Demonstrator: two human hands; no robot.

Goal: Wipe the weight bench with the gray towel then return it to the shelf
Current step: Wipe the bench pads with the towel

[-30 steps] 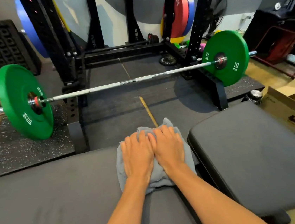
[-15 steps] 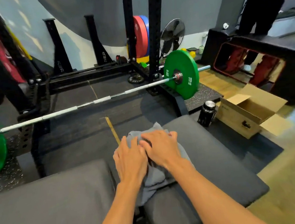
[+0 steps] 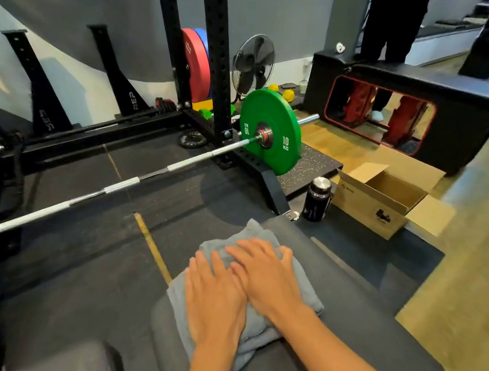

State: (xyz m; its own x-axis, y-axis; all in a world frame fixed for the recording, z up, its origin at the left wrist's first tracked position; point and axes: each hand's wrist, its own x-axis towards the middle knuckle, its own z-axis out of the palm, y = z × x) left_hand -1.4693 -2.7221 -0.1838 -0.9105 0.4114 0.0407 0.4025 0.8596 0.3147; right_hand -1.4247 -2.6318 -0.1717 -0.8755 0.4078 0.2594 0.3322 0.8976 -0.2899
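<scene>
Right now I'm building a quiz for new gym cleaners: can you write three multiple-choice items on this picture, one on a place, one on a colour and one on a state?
1. Where does the gray towel lie?
A. on the floor
B. on the bench pad
C. draped over a rack upright

2. What colour is the 10 KG plate on the barbell?
A. red
B. blue
C. green

3. How do the left hand and right hand lie?
A. flat on the towel, side by side
B. clenched, holding nothing
C. lifted clear of the towel

Answers:
1. B, as the towel rests on the dark pad under both hands.
2. C, as the plate marked 10 KG is green.
3. A, as both palms press down on the towel with fingers stretched forward.
</scene>
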